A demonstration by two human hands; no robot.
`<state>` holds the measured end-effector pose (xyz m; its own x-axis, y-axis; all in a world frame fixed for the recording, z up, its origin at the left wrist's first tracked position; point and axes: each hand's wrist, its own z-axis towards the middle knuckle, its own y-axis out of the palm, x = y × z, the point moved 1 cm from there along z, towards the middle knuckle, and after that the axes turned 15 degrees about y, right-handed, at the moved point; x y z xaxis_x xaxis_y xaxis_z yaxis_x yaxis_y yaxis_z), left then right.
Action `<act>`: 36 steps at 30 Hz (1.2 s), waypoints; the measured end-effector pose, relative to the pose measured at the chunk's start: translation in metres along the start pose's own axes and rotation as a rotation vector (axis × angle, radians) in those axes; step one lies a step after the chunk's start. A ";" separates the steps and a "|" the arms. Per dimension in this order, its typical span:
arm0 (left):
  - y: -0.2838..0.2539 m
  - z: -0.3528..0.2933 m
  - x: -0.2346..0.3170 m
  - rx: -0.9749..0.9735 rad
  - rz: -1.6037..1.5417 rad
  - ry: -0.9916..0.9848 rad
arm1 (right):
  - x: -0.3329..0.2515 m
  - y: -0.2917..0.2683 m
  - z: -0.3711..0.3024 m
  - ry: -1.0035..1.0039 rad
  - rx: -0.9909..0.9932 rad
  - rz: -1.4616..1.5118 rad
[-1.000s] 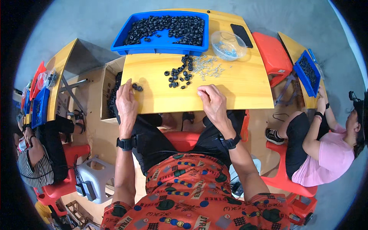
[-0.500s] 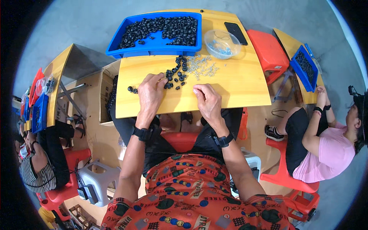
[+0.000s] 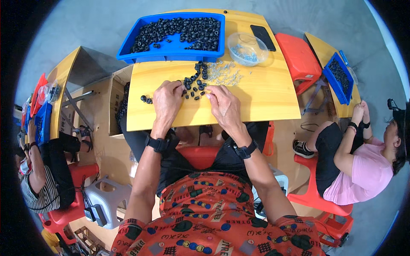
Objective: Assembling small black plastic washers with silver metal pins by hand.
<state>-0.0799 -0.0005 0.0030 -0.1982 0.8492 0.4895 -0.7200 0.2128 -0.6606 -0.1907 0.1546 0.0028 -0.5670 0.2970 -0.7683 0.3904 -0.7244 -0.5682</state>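
Observation:
A loose pile of small black knobs (image 3: 199, 83) lies on the yellow table, between and just beyond my hands. My left hand (image 3: 167, 100) is closed at the pile's left side, thumb and fingers drawn together; whatever is between them is hidden. At the pile's right side my right hand (image 3: 225, 106) rests low over the tabletop, its index finger and thumb a little apart beside the nearest knobs. Small silvery screws (image 3: 224, 73) are scattered right behind the pile. A few more black knobs (image 3: 146, 100) sit left of my left hand.
A blue tray (image 3: 171, 57) of black knobs stands at the back. Beside it are a clear round tub (image 3: 248, 50) with small screws and a dark phone (image 3: 263, 37). A red stool (image 3: 298, 62) adjoins the table's right edge. People sit at tables on both sides.
My right hand has moved left and forward to the knobs, its finger and thumb parting. My left hand stays by the pile, its fingers shifted slightly.

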 end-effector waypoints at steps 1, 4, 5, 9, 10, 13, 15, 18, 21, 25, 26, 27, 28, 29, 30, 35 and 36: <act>0.000 -0.001 -0.003 0.003 -0.003 0.001 | 0.001 -0.001 0.001 0.022 0.072 0.014; -0.002 -0.007 -0.004 0.091 -0.121 -0.035 | 0.011 -0.014 0.004 0.074 0.196 -0.010; -0.005 -0.006 -0.003 0.098 -0.144 -0.071 | 0.016 -0.022 0.006 0.103 0.250 -0.044; -0.014 -0.008 -0.001 0.154 -0.162 -0.081 | 0.031 -0.029 0.005 0.154 0.210 -0.032; -0.015 -0.012 -0.008 0.153 -0.201 -0.111 | 0.028 -0.027 0.004 0.149 0.186 -0.008; -0.020 -0.018 -0.017 0.202 -0.509 -0.256 | 0.017 -0.020 0.009 0.116 0.155 0.001; -0.027 -0.024 -0.015 0.190 -0.639 -0.346 | 0.018 -0.014 0.009 0.125 0.144 -0.004; -0.033 -0.031 -0.011 0.241 -0.801 -0.433 | 0.017 -0.011 0.010 0.087 0.162 -0.170; -0.034 -0.036 -0.003 0.247 -0.876 -0.464 | 0.021 -0.009 0.011 0.077 0.169 -0.192; -0.027 -0.041 0.006 0.216 -0.919 -0.486 | 0.020 -0.009 0.010 0.125 0.167 -0.092; -0.025 -0.043 0.007 0.229 -0.944 -0.486 | 0.019 -0.009 0.010 0.176 0.181 -0.020; -0.023 -0.045 0.009 0.241 -0.970 -0.486 | 0.018 -0.009 0.010 0.176 0.178 -0.022; -0.023 -0.045 0.013 0.240 -0.976 -0.505 | 0.017 -0.011 0.011 0.158 0.187 -0.024; -0.023 -0.046 0.016 0.241 -0.976 -0.507 | 0.017 -0.011 0.012 0.141 0.195 -0.025; -0.022 -0.047 0.020 0.244 -0.992 -0.511 | 0.016 -0.011 0.013 0.141 0.194 -0.026; -0.020 -0.049 0.028 0.213 -0.993 -0.519 | 0.019 -0.004 0.018 0.035 0.188 -0.218; -0.019 -0.051 0.027 0.201 -1.014 -0.519 | 0.018 -0.003 0.017 0.035 0.184 -0.217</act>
<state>-0.0377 0.0431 0.0002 0.3156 0.0213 0.9487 -0.7882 0.5625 0.2496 -0.2147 0.1512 -0.0049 -0.5962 0.4762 -0.6464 0.1226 -0.7416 -0.6595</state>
